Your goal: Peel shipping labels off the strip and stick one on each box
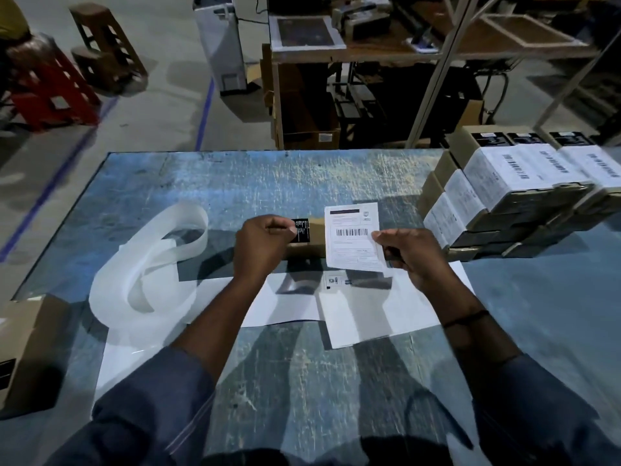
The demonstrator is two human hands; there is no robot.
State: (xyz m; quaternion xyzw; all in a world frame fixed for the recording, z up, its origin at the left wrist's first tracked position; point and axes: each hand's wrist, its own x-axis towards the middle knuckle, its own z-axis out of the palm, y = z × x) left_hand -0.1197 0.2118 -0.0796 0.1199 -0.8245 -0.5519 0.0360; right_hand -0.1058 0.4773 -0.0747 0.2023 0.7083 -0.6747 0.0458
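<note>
A small brown cardboard box with a black printed patch stands mid-table. My left hand grips its left end, fingers curled over the top. My right hand pinches the lower right corner of a white shipping label with a barcode, held over the right part of the box. Below the box lies the white label strip, flat on the table. A curled length of translucent backing paper loops to the left.
A stack of labelled boxes fills the table's right back corner. One brown box sits at the left edge. The worn blue table ends at the floor; shelving and stools stand beyond.
</note>
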